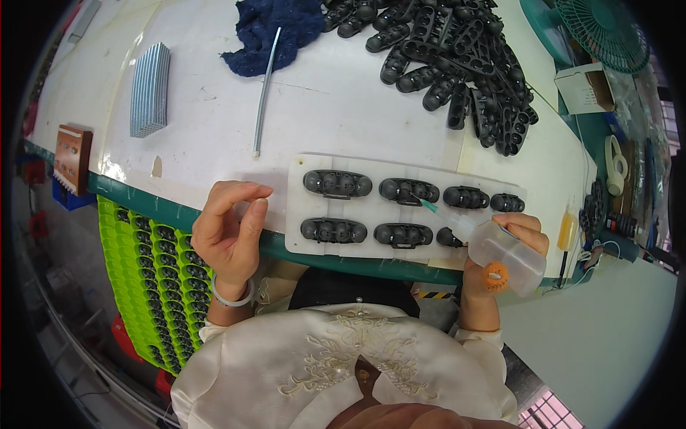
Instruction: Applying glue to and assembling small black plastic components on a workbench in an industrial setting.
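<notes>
My right hand [525, 236] is wrapped round a translucent squeeze bottle [504, 257] with an orange piece on its side. The bottle's thin green-hubbed needle tip [427, 205] points at a black oblong part [409, 191] in the back row of a white fixture board [421, 250]. Several such black parts with rounded bumps sit on the board in two rows; the bottle partly hides one at the front right [449, 237]. Left of the board, my left hand [232, 229] hovers with bent fingers, a gap between thumb and forefinger, and nothing in it.
Loose black parts lie piled [457, 57] at the back right. A dark blue cloth [275, 32], a metal rod [266, 93] and a stack of silvery strips [149, 89] lie farther back. Green trays [128, 264] of black parts stand below left; a green fan [604, 32] is far right.
</notes>
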### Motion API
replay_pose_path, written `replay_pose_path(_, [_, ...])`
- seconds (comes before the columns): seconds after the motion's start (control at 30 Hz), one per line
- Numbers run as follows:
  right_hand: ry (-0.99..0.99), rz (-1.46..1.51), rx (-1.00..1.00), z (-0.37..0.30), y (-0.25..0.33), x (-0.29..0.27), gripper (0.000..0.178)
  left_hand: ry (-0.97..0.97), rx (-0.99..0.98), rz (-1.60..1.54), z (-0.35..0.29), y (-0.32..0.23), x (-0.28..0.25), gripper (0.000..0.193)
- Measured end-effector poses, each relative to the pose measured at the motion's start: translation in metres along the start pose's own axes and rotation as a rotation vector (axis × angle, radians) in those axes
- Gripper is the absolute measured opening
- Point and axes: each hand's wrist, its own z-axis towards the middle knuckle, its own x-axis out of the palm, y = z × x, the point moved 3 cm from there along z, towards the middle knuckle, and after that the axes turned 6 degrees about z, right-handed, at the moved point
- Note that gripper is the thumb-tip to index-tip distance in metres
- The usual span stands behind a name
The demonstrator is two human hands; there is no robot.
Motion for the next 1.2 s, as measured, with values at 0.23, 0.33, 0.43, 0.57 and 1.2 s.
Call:
replay_pose_path(0.23, [0.045, 0.09, -0.007, 0.0, -0.002, 0.0, 0.033, -0.011, -0.021, 0.022, -0.002, -0.001, 0.003, 0.018])
replay_pose_path(0.33, [0.028, 0.105, -0.008, 0.003, 0.0, 0.003, 0.032, -0.003, -0.007, 0.031, -0.001, -0.002, 0.003, 0.018])
replay_pose_path(0.43, [-0.021, 0.077, -0.017, 0.0, -0.003, -0.002, 0.027, -0.013, -0.025, 0.022, -0.002, -0.001, 0.003, 0.018])
replay_pose_path(0.57, [-0.16, 0.127, 0.066, -0.006, -0.011, -0.018, 0.024, -0.014, -0.039, 0.018, -0.002, -0.001, 0.002, 0.018])
replay_pose_path(1.2, [-0.058, 0.131, 0.022, 0.0, -0.01, -0.015, 0.031, 0.0, -0.028, 0.086, -0.003, -0.003, 0.005, 0.017])
